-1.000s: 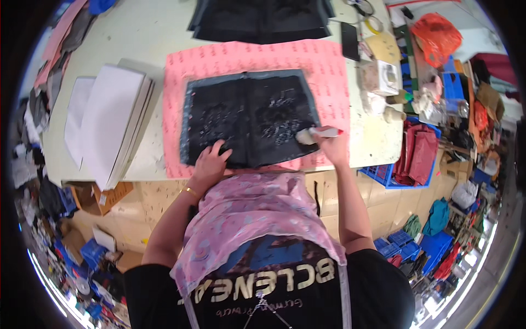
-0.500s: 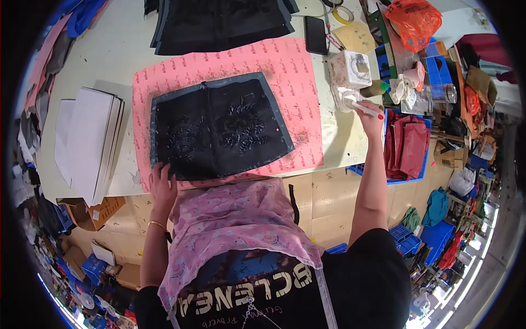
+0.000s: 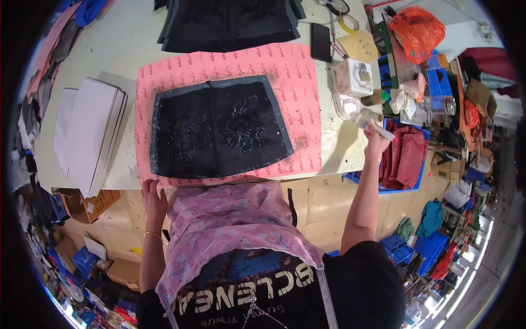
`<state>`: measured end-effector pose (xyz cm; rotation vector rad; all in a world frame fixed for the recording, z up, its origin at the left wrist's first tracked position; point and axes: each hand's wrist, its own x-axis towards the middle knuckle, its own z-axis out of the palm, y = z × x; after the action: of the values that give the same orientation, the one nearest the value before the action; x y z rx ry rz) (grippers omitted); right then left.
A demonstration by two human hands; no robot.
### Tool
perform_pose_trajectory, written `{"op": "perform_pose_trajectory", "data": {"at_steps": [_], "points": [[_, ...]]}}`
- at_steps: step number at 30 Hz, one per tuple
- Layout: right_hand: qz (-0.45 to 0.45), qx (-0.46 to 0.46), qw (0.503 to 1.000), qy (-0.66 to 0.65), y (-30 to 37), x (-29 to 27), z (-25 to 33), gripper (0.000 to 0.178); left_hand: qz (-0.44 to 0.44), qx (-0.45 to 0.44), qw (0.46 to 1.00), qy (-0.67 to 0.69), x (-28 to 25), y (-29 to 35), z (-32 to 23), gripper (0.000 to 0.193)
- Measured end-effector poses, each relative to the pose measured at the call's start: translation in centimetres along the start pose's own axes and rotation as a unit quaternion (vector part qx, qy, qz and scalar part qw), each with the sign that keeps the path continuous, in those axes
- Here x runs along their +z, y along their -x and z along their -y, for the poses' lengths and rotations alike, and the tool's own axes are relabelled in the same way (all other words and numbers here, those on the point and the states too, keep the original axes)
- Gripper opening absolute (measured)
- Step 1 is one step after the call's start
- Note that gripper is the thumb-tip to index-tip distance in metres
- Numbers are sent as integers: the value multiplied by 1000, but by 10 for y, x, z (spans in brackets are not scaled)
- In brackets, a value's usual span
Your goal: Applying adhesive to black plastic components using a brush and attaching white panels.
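Note:
A flat brush with a white handle [image 3: 386,133] is gripped in my right hand [image 3: 376,143], at the right side of the table. Its wide, pale head points toward a small white-smeared pot [image 3: 346,105] and is apart from it. My left hand [image 3: 154,198], fingers apart and holding nothing, is at the table's front edge by the lower left corner of a pink printed sheet [image 3: 308,109]. On that sheet lies a black fabric panel [image 3: 219,129] with a centre seam, a greyish border and two patches of shiny raised decoration.
More black panels [image 3: 230,27] are stacked at the back. White card sheets [image 3: 90,134] lie at left. A white box [image 3: 352,77], green-capped bottle [image 3: 376,97], phone [image 3: 320,42] and tape roll [image 3: 348,23] stand or lie at right. A blue crate holds dark red pieces [image 3: 404,159].
My right hand has drawn the brush away from the pot, toward me and slightly right. My left hand has slid off the black panel's lower left corner to the table edge.

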<state>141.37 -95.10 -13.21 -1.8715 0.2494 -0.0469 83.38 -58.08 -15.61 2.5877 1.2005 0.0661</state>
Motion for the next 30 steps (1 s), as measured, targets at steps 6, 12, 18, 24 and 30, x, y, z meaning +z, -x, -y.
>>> {"op": "perform_pose_trajectory", "data": {"at_steps": [6,12,18,24,30], "points": [[116,-316,862,378,15,6,5,28,21,-90,977,190,-16,7,11,14],[298,-353,818,343,75,58,37,26,11,-235,970,62,-50,-5,71,21],[457,-176,863,121,360,304,194,22,-215,-288,932,39,-96,-33,216,33],[805,-237,543,41,659,517,214,18,-163,-222,957,-94,-104,-42,298,50],[929,-209,296,76,853,596,174,18,-128,-223,966,-25,-117,-45,317,48]]}}
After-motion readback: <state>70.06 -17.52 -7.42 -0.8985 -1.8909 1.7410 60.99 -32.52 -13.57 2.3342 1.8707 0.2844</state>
